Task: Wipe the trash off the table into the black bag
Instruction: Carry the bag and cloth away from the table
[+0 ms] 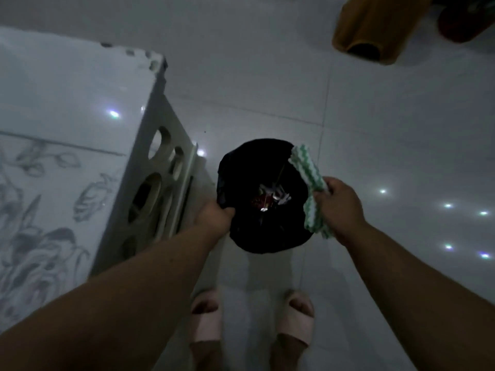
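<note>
Head view looks straight down, and I go from the left side to the right. At the left of the frame stands the bench [67, 97], white with a grey flower print on its top; the part of the top that I can see carries no trash, though the picture is dark. Its side panel with round holes faces the middle of the frame.

Just right of this panel, the left hand [214, 214] is clenched on the left rim of the black bag [267, 236] and keeps the mouth wide. The bag hangs over the floor [375, 129], in the centre of the frame, beside the bench and not under its edge. Inside it, at the bottom, lies the trash [270, 196]: some pale and shiny scraps and something red.

At the right rim of the bag, the right hand [340, 207] grasps a green and white striped cloth [308, 180], and it seems to pinch the rim together with it.

At the lower centre, two feet in pink slippers [294, 319] stand on the floor.

I judge that the wiping step is done or almost done. The next move probably calls for one check of the bench top, or for closing the bag.
</note>
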